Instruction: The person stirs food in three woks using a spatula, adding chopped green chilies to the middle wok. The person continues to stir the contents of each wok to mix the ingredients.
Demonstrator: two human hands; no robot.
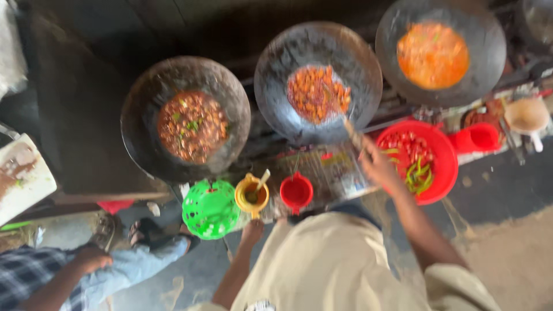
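Note:
Three dark woks stand in a row. The left wok [144,115] holds brown chunks with green bits, the middle wok [276,80] orange-red pieces, the right wok [489,63] an orange sauce. My right hand [377,164] grips a wooden-handled ladle [349,128] whose end rests in the middle wok's food. My left hand [252,232] hangs low by my body, just below a yellow cup [252,196] with a spoon in it; whether it holds anything is hidden by blur.
A green strainer basket [210,208], a small red cup [296,192], a red bowl [440,152] of chopped chillies, a red mug [478,138] and a beige jug [527,118] line the counter. Another person's hand [89,257] and sandalled feet [144,230] are at lower left.

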